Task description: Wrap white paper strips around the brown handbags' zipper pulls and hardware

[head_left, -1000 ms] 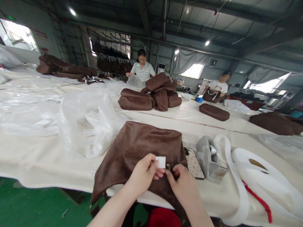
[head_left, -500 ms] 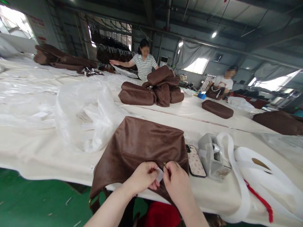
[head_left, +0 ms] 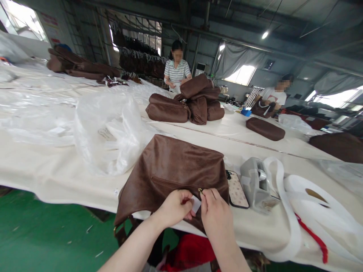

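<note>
A brown leather bag lies at the near edge of the table, its long zipper running across the upper face. My left hand pinches a small white piece of paper over the bag. Close beside it, my right hand has its fingers closed at the brass zipper pull, at the right end of the zipper. The fingertips of the right hand are partly hidden from view.
Right of the bag are a phone, a grey tape dispenser and a white ribbon roll. A clear plastic bag lies left. Brown bags are piled beyond. Two people stand across the table.
The view has shifted slightly. Both hands stay at the zipper with the paper still in the left. The person in stripes has drawn an outstretched arm back in.
</note>
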{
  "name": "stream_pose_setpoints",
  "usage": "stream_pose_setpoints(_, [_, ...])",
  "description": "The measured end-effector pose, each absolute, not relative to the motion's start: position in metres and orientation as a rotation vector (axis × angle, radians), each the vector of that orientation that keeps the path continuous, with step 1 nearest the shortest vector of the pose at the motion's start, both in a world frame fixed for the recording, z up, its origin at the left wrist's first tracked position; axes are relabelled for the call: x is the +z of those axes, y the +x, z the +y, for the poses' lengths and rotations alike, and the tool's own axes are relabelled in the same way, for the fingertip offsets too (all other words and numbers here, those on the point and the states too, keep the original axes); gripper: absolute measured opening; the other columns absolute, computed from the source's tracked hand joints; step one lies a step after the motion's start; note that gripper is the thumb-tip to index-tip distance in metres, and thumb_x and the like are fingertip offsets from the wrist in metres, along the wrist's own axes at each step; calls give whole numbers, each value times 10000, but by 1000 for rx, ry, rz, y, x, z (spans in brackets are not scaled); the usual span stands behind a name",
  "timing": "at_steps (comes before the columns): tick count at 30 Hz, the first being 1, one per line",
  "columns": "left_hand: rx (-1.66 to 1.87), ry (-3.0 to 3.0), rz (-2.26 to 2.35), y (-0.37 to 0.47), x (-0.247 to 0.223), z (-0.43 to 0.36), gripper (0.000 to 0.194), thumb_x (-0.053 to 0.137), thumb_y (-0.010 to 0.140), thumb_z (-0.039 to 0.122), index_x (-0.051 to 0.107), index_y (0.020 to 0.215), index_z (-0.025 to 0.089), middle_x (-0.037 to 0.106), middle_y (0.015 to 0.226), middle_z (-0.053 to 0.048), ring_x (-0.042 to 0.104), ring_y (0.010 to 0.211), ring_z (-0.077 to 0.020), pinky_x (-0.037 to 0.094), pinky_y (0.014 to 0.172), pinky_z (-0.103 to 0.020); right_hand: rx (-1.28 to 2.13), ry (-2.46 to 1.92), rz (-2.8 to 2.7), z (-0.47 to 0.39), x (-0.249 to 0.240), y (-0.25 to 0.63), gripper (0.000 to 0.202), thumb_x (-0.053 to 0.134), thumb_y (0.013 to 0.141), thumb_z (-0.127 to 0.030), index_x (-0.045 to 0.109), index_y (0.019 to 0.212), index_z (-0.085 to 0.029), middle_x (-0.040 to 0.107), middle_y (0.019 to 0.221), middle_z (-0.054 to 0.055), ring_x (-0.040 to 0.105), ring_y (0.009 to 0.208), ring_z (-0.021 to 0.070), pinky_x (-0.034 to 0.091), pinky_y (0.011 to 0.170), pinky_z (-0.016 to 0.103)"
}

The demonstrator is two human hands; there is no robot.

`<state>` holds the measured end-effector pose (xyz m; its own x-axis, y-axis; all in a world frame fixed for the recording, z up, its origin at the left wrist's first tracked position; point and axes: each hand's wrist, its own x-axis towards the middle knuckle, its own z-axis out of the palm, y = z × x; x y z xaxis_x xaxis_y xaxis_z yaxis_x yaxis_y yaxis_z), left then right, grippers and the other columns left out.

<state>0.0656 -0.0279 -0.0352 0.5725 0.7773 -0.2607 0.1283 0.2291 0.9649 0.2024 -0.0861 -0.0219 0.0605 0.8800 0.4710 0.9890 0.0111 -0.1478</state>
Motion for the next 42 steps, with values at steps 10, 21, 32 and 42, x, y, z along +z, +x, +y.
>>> stream_pose_setpoints(10, [546,1293,918,69,-35,-26,208,543,812,321,573,708,143,677,610,-41,608,487,-103,491,487,-197,59,-1720,-1649,-81,-27,209,179,483,919,-202,661,903,-202,684,902,36,648,802,169,477,744,274])
stream_pose_setpoints(21, [801,1283,1049,78,-34,-42,209,511,780,256,606,618,163,666,619,-26,657,587,-158,544,584,-243,-391,-1623,-1715,-93,-32,198,162,535,911,-225,690,926,-182,692,940,87,651,862,196,504,814,325])
stream_pose_setpoints(32, [787,1232,1041,86,-35,-33,315,510,829,416,623,687,158,637,616,-15,624,593,-156,508,537,-232,-273,-1617,-1700,-92,-48,198,206,517,912,-193,692,1021,-180,699,1005,88,667,896,189,518,837,308])
stream_pose_setpoints(42, [755,1457,1146,91,-35,-25,248,492,837,331,627,706,169,685,630,-36,663,556,-159,484,550,-220,156,-1564,-1449,-87,-50,211,213,482,913,-223,689,954,-195,678,992,78,637,920,185,509,883,337])
